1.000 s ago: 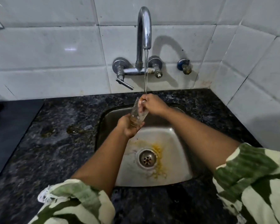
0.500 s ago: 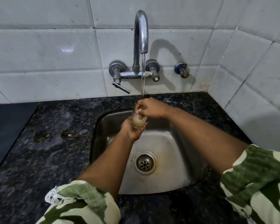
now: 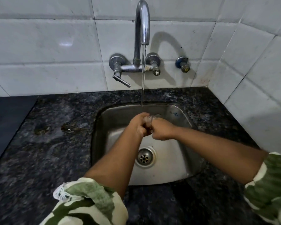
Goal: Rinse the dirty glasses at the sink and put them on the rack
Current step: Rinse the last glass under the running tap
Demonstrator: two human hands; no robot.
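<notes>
1. A dark speckled stone counter runs along the white tiled wall.
2. A steel sink is set into it, with a round drain in its floor.
3. Small wet patches lie on the counter left of the sink.

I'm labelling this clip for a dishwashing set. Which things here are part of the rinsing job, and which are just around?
In the job:
glass, gripped by left hand and right hand
running tap
steel sink

Just around:
blue wall valve
granite counter
dark slab at left

No rack in view.
</notes>
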